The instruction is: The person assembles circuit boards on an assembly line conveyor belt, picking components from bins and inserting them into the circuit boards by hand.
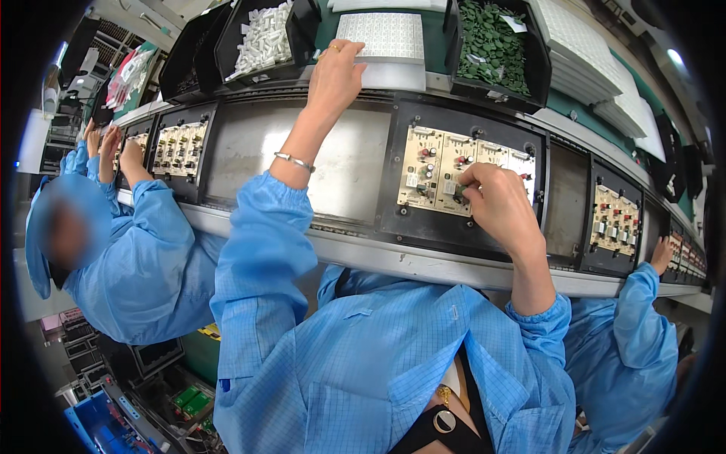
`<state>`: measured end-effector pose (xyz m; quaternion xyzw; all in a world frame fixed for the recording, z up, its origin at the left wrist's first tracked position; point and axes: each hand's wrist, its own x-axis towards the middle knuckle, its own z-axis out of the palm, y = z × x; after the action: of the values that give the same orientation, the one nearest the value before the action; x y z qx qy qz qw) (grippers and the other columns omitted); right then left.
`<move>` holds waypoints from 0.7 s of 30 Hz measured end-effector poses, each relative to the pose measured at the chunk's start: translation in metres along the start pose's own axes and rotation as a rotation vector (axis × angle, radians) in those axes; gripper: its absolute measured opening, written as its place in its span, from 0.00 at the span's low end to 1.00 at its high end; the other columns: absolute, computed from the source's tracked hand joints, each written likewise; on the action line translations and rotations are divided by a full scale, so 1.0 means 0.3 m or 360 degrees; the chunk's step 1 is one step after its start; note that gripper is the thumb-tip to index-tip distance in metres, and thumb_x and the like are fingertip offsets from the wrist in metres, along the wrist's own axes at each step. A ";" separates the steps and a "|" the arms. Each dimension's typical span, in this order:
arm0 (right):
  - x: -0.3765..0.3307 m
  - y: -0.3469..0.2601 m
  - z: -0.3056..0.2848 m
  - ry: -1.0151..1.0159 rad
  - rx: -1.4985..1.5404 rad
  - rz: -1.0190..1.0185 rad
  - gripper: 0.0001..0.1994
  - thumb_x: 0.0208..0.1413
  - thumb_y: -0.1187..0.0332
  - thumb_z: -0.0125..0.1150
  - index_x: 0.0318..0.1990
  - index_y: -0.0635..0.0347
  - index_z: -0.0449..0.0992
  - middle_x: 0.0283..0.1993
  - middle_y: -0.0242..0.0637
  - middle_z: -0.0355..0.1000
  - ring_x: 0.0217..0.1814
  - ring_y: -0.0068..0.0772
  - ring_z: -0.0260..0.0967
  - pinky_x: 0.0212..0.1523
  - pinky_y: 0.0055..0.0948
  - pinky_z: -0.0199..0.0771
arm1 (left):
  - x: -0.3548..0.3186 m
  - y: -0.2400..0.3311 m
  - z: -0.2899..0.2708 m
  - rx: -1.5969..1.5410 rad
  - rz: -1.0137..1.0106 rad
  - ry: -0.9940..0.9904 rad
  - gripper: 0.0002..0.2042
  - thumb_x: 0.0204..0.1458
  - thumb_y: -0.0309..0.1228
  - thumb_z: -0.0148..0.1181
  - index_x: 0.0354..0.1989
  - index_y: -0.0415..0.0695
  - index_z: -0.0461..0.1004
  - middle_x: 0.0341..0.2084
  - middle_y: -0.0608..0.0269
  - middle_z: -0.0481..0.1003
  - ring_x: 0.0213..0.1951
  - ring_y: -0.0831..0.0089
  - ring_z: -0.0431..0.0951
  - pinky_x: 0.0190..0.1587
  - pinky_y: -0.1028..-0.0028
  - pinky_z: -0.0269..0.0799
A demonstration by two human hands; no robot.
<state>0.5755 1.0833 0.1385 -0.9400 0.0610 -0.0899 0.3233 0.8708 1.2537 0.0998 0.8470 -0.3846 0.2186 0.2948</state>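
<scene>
My left hand [336, 76] is raised at the far side of the line, between a black bin of small white parts [266, 38] and a white gridded tray [382, 36]. Its fingers are bent together; whatever is at their tips is too small to name. Over a tan circuit board panel [423, 163], my right hand [501, 206] has thumb and fingers pinched low among the components, hiding what they hold. Red, black and pale components stand on the panel, which lies in a black carrier frame [392, 198].
Another black bin [499, 92] holds green disc-like parts. White trays [578, 49] are stacked at the far right. More carriers with boards [180, 149] [614, 219] sit along the metal rail [393, 259]. Co-workers in blue [144, 257] [624, 340] work on both sides.
</scene>
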 end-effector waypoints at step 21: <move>0.061 0.022 0.010 0.0047 0.0896 0.0100 0.05 0.60 0.77 0.61 0.43 0.66 0.75 0.28 0.28 0.71 0.27 0.22 0.68 0.28 0.21 0.69 | 0.015 0.023 -0.097 0.0082 0.0144 0.0094 0.12 0.49 0.23 0.70 0.41 0.39 0.74 0.40 0.50 0.77 0.44 0.49 0.78 0.45 0.57 0.75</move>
<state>0.5935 1.0768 0.1344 -0.8094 0.0676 -0.1071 0.5734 0.8640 1.2670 0.1260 0.8293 -0.4078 0.2664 0.2738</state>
